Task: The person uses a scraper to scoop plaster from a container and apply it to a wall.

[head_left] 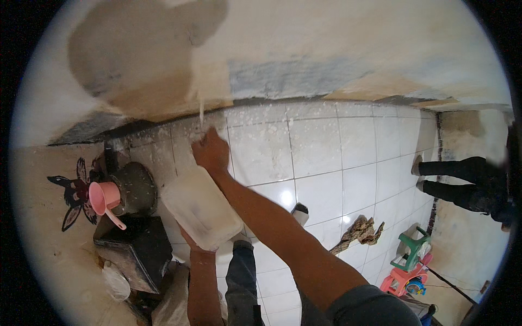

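A whitish, cloudy rectangular plastic container (202,209) is tilted in front of me. My left hand (197,240) is closed around its lower side, the fingers mostly hidden behind it. Beyond its far edge, my right hand (213,150) is closed near the foot of the wall. A narrow pale streak (202,111) rises just above that fist; I cannot tell whether it is a tool or a mark on the wall. What the right fingers hold is hidden. The wall (283,54) carries beige, grey and damp brown patches.
White floor tiles (315,144) are speckled with white near the wall. At left, a pink dipper (104,198) rests by a dark bucket (136,187) and black box (136,252). A crumpled cloth (361,231), green stool (410,250) and another person (462,179) are at right.
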Available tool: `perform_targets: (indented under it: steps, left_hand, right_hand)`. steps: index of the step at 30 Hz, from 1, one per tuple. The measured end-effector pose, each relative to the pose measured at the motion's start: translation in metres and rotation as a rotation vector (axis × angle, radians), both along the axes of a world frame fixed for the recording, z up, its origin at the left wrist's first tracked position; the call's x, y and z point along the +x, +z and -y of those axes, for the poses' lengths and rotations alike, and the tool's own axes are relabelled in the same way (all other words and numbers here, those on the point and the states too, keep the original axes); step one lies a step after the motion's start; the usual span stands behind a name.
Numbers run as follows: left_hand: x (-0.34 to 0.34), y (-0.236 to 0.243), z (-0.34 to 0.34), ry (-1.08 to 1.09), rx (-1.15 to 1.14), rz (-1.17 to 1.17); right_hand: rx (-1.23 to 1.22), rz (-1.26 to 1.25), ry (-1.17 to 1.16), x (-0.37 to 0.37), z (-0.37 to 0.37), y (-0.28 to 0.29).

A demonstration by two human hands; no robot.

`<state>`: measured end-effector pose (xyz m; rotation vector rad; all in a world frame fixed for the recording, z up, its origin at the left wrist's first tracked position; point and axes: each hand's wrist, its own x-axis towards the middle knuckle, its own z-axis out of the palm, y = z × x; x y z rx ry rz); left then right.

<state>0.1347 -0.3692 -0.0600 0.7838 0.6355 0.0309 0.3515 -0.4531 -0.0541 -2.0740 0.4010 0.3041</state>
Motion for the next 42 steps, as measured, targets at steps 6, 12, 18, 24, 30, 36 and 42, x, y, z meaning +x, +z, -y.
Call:
perform_targets:
  steps: [6,12,18,24,30,36,42]
  left_hand:
    - [0.001,0.078,0.036,-0.018,-0.566,0.009]
    - [0.000,0.186,0.094,-0.109,-0.670,0.007]
    - [0.029,0.323,0.119,-0.252,-0.942,0.145]
    - [0.048,0.406,0.129,-0.256,-0.919,0.248]
    - [0.052,0.477,0.123,-0.385,-0.383,0.399]
    - [0.027,0.517,0.118,-0.432,-0.725,0.369]
    - [0.021,0.538,0.116,-0.467,-0.679,0.427]
  right_hand:
    - [0.512,0.132,-0.215,-0.138,0.171,0.024]
    - [0.334,0.010,-0.261,-0.230,0.297,0.180]
    - [0.275,0.135,-0.343,-0.263,0.346,0.354]
    - [0.395,0.538,-0.405,-0.218,0.336,0.496]
    - [0.725,0.547,-0.323,-0.178,0.275,0.598]
    - [0.362,0.334,0.129,-0.154,0.227,0.612]
    - [-0.060,0.300,0.387,-0.146,0.181,0.607]
